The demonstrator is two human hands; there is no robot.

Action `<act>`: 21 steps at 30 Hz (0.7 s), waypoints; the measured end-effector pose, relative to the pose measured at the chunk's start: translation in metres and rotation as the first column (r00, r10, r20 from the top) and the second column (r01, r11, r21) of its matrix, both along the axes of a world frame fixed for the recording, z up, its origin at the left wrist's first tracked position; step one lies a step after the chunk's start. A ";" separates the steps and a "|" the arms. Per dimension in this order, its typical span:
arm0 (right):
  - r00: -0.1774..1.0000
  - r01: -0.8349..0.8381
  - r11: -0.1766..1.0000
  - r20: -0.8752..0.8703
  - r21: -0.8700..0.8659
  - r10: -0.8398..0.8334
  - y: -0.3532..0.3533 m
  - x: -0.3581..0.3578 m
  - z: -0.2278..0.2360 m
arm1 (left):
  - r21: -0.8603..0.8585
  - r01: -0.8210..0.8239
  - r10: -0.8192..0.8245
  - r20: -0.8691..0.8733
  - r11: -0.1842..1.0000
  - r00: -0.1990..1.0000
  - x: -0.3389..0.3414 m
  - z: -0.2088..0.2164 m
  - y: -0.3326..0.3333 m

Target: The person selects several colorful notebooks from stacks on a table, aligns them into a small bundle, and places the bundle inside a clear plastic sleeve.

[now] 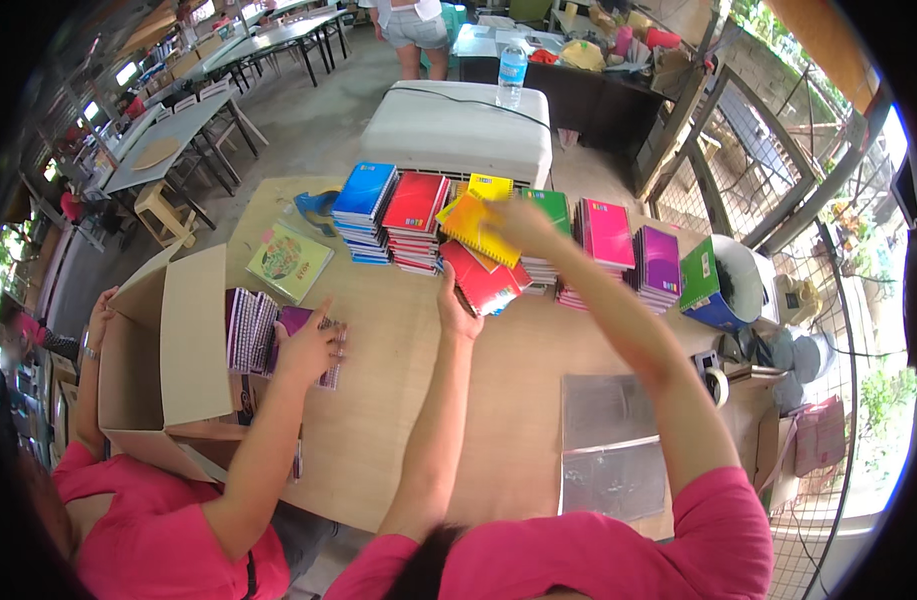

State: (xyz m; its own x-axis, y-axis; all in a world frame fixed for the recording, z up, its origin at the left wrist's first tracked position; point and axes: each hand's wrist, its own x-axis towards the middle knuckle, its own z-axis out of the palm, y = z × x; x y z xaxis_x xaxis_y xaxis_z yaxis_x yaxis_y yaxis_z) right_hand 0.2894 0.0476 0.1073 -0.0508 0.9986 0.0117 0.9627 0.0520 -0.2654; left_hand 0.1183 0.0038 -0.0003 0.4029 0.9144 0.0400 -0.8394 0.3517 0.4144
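My left hand [460, 308] grips a red spiral notebook [483, 280] from below, tilted over the table, with a blue edge showing beneath it. My right hand [526, 228], blurred by motion, is at the right edge of a slanted yellow spiral notebook [476, 228], which overlaps the red one. Behind them stand stacks of notebooks: a blue stack [363, 205], a red stack [416, 215], a yellow notebook stack [491, 186], a green stack [548, 212], a pink stack [606, 232] and a purple stack [658, 262].
At left, a co-worker's hand [313, 345] rests on purple notebooks [253, 325] beside an open cardboard box [193, 335]. A patterned book [288, 262] and blue tape dispenser [320, 208] lie on the table [398, 380]. Clear sheets [613, 430] and a bin [728, 285] are at right.
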 end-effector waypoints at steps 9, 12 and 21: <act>0.994 0.022 0.951 -0.108 0.308 0.012 -0.071 -0.071 0.003 | -0.152 0.014 -0.028 -0.090 0.988 0.996 -0.010 -0.023 -0.016; 0.920 0.226 0.944 -0.370 0.240 -0.126 -0.083 -0.044 -0.013 | -0.065 0.013 -0.025 -0.180 0.998 0.983 -0.003 0.014 -0.056; 0.738 0.665 0.710 -0.059 0.231 -0.672 -0.091 0.081 0.020 | -0.128 0.143 -0.168 -0.208 0.981 0.964 -0.054 0.007 -0.093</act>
State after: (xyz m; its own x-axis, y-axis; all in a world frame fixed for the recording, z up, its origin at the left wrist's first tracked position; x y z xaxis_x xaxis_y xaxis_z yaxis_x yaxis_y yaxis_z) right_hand 0.3705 -0.0430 0.1272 0.6251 0.7412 0.2448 0.7756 -0.5542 -0.3024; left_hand 0.0647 -0.0893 0.0067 0.5285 0.8333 -0.1621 -0.6648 0.5249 0.5315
